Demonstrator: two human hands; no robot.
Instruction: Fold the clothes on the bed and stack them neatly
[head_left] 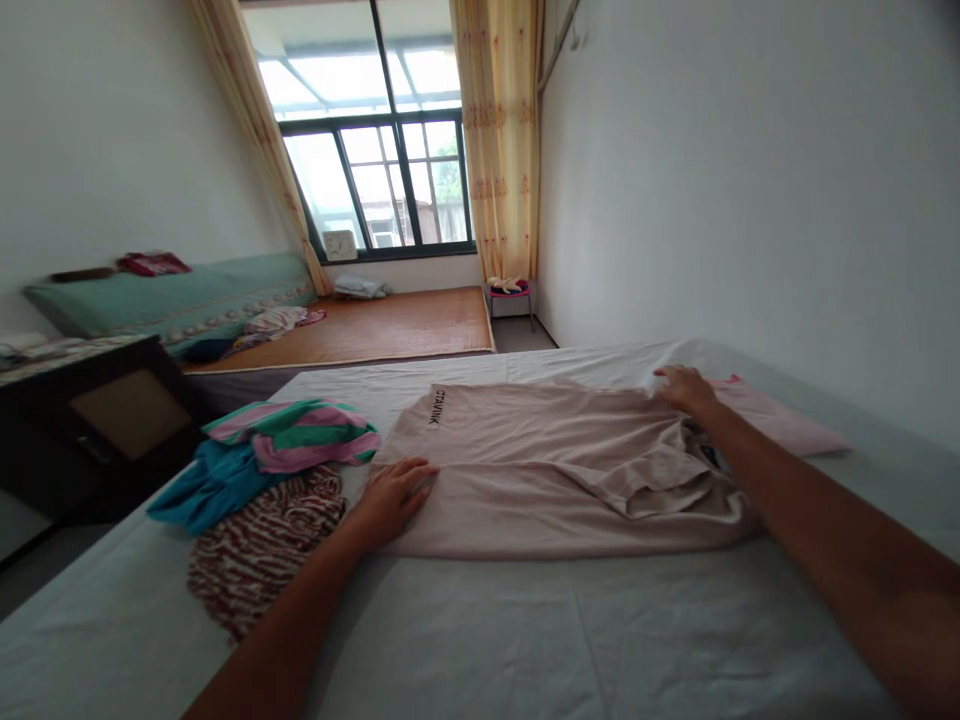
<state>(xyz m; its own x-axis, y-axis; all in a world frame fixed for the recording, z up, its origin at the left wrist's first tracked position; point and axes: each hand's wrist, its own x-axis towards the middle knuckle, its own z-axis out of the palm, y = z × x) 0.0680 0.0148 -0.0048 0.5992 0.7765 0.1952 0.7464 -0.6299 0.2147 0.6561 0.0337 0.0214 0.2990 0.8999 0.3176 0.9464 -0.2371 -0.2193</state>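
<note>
A dusty-pink shirt [517, 430] lies spread sideways on the white bed sheet [540, 640], with dark lettering near its left end. Its right end is bunched in loose folds, and a small dark label shows there. My left hand [394, 500] rests flat on the near left part of the shirt, fingers stretched out. At the shirt's far right corner, my right hand [684, 388] touches the cloth with fingers extended and slightly bent. The right forearm passes over the shirt's right edge and hides part of it.
Left of the shirt lie a pink-and-green striped cloth [300, 435], a blue cloth [214, 485] and a brown-and-white patterned garment [262, 550]. A folded pink cloth [787, 420] is at right. Beyond are a second bed [405, 325], a dark cabinet [97, 430] and a stool [510, 290].
</note>
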